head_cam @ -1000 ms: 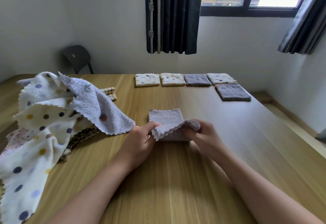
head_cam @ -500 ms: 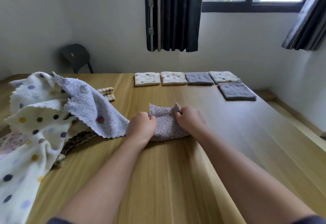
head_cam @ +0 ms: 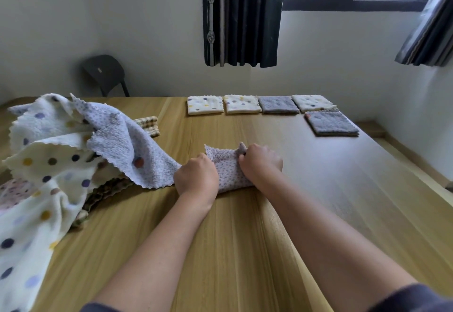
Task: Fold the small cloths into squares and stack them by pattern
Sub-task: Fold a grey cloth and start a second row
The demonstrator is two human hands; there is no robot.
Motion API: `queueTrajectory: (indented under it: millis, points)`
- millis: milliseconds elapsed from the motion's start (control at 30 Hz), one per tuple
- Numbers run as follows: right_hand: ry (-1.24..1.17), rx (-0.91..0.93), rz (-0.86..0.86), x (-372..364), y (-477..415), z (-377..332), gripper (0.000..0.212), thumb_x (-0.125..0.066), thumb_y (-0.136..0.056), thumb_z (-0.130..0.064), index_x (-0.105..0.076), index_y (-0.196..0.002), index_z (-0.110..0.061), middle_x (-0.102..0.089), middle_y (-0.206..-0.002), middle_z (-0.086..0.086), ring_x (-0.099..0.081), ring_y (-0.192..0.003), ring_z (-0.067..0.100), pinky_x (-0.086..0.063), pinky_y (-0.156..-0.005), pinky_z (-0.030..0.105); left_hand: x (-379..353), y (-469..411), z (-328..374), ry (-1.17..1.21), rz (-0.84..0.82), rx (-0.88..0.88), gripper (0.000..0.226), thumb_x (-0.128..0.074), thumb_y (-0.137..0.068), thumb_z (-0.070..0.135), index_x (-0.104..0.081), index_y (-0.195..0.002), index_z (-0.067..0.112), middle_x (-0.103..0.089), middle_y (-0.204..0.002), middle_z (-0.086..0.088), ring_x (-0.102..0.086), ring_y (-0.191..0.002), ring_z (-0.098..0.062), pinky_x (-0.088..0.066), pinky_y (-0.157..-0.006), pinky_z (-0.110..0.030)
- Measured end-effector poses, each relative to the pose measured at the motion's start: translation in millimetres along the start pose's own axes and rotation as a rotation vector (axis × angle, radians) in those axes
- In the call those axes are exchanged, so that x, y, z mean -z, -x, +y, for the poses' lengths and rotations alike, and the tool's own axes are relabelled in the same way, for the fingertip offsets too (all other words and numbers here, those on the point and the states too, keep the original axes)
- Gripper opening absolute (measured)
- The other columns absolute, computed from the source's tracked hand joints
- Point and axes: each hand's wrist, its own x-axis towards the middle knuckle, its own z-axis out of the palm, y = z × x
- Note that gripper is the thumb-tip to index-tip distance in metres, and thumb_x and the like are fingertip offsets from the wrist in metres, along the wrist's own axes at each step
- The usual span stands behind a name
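Hands point(head_cam: 196, 176) now farther forward, atop lilac cloth point(head_cam: 228, 174)

A: Hand positions?
B: Left hand point(head_cam: 196, 176) and right hand point(head_cam: 261, 162) each grip the lilac dotted cloth point(head_cam: 226, 167), which rests on the table point(head_cam: 245, 238).
A: Other cloths?
B: Unfolded pile point(head_cam: 61, 152) at left; folded squares point(head_cam: 205, 105) along the far edge.
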Motion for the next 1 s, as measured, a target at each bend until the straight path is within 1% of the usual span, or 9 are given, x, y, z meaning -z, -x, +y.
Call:
queueTrajectory:
  millis: [100,200,300,400,500,567,800,900,1000]
  points:
    - [-0.008,-0.004,-0.009,-0.7,0.2,-0.2,0.038,-0.036,-0.101,-0.040,-0.060,-0.115,-0.014,-0.056,-0.090,0.005,-0.049,-0.077,0.022,-0.032,-0.053,0.027,1.8,4.1,-2.8,0.038,0.096,-0.040,0.020,-0.041,-0.099,0.023,-0.044,-0.114,0.012,-0.065,-0.097,-0.005,-0.062,-0.085,-0.024,-0.035,-0.057,-0.031]
    - [-0.013,-0.002,-0.011,0.4,0.2,-1.4,0.039,-0.037,-0.101,-0.040,-0.058,-0.119,-0.013,-0.063,-0.110,0.007,-0.059,-0.094,0.025,-0.037,-0.064,0.030,1.2,8.5,1.0,0.021,0.221,-0.270,0.039,-0.045,-0.096,0.026,-0.040,-0.132,0.014,-0.056,-0.122,-0.007,-0.053,-0.111,-0.025,-0.039,-0.087,-0.038]
    - [-0.075,-0.005,-0.032,1.8,-1.2,2.2,0.039,-0.039,-0.099,-0.042,-0.057,-0.119,-0.013,-0.061,-0.114,0.008,-0.059,-0.102,0.026,-0.037,-0.068,0.030,-6.8,13.0,9.5,0.086,-0.083,-0.365,0.055,-0.029,-0.102,0.037,-0.020,-0.151,0.014,-0.019,-0.159,-0.007,-0.014,-0.147,-0.021,-0.009,-0.117,-0.046]
    - [-0.217,0.017,-0.119,3.0,-6.9,10.5,0.039,-0.042,-0.094,-0.047,-0.060,-0.104,-0.013,-0.061,-0.098,0.007,-0.054,-0.087,0.026,-0.037,-0.065,0.029,-17.1,14.6,6.5,0.060,-0.276,-0.314,0.061,-0.017,-0.102,0.044,-0.002,-0.154,0.016,0.006,-0.162,-0.004,0.010,-0.148,-0.016,0.008,-0.117,-0.051]
    - [-0.372,0.055,-0.163,5.8,-9.1,21.5,0.030,-0.051,-0.090,-0.037,-0.058,-0.073,-0.014,-0.060,-0.076,0.002,-0.058,-0.078,0.024,-0.040,-0.060,0.028,-16.9,14.1,6.2,0.028,-0.288,-0.305,0.062,-0.015,-0.102,0.046,0.001,-0.154,0.016,0.010,-0.161,-0.004,0.013,-0.147,-0.017,0.012,-0.115,-0.054]
    - [-0.371,0.076,-0.119,4.9,-4.4,28.8,0.027,-0.056,-0.088,-0.032,-0.056,-0.066,-0.016,-0.063,-0.077,0.003,-0.060,-0.079,0.024,-0.041,-0.061,0.027,-16.3,14.7,6.8,0.025,-0.291,-0.297,0.062,-0.014,-0.101,0.046,0.001,-0.154,0.017,0.011,-0.161,-0.004,0.013,-0.147,-0.018,0.012,-0.115,-0.056]
    - [-0.122,0.084,0.148,4.1,12.3,35.9,0.024,-0.053,-0.094,-0.036,-0.060,-0.107,-0.018,-0.065,-0.106,0.006,-0.060,-0.097,0.030,-0.040,-0.070,0.032,-16.2,17.0,7.3,0.053,-0.286,-0.307,0.062,-0.017,-0.101,0.048,0.000,-0.154,0.020,0.010,-0.161,-0.004,0.012,-0.148,-0.016,0.012,-0.114,-0.057]
    - [-0.201,0.286,0.324,4.0,16.9,35.9,0.021,-0.051,-0.095,-0.024,-0.057,-0.114,-0.017,-0.064,-0.109,0.002,-0.061,-0.093,0.027,-0.038,-0.067,0.031,-16.7,13.6,2.6,0.077,-0.270,-0.351,0.062,-0.020,-0.101,0.048,-0.004,-0.154,0.022,0.006,-0.162,-0.002,0.011,-0.148,-0.014,0.011,-0.115,-0.056]
    - [-0.306,0.542,0.231,-4.0,17.8,37.9,0.023,-0.053,-0.094,-0.014,-0.064,-0.113,-0.013,-0.068,-0.111,0.005,-0.063,-0.098,0.027,-0.047,-0.077,0.033,-16.3,11.0,-3.4,0.206,-0.206,-0.341,0.060,-0.031,-0.099,0.048,-0.018,-0.153,0.022,-0.006,-0.162,0.000,0.001,-0.148,-0.013,0.007,-0.115,-0.052]
